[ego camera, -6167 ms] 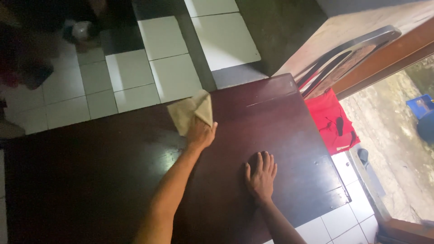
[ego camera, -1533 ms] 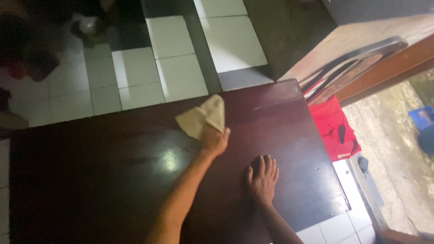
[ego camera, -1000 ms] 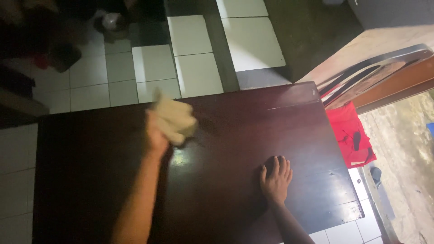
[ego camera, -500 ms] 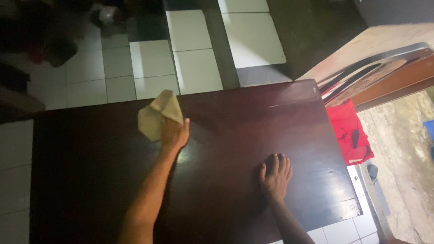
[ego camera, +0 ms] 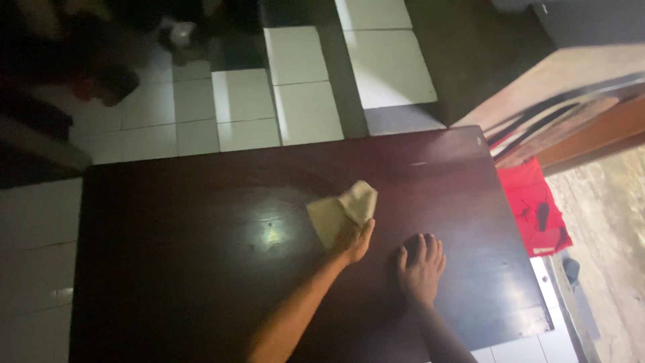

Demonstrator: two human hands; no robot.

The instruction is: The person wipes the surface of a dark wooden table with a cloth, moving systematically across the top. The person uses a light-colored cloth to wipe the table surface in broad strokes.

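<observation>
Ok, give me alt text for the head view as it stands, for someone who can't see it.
A person's left hand presses a beige cloth onto a dark, glossy wooden table, while the right hand rests flat on the tabletop beside it. Beyond the table lie white floor tiles, and a red cloth sits off the right edge.

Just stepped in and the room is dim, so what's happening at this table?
A person leans over a dark wooden table. Their left hand presses a folded beige cloth onto the glossy tabletop, near a bright glare spot. Their right hand lies flat on the wood with fingers spread, close beside the left. A red cloth lies off the table's right edge, above the white tiled floor.
</observation>
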